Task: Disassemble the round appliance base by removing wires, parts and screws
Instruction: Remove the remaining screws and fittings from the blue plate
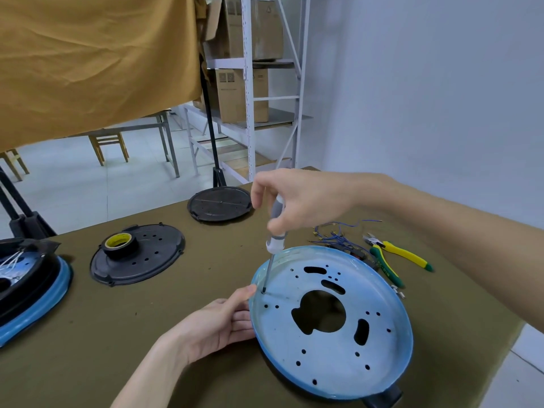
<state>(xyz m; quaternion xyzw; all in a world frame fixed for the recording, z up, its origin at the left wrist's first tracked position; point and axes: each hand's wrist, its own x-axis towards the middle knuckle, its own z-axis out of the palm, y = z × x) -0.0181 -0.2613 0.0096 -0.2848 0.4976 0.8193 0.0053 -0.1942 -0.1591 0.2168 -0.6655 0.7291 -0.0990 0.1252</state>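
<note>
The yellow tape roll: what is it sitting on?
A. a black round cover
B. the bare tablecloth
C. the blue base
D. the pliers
A: the tape roll rests on top of the black round cover at the left, apart from the blue base where the right hand holds a screwdriver.

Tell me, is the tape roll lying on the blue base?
No, the tape roll sits on a black cover, apart from the blue base.
</note>
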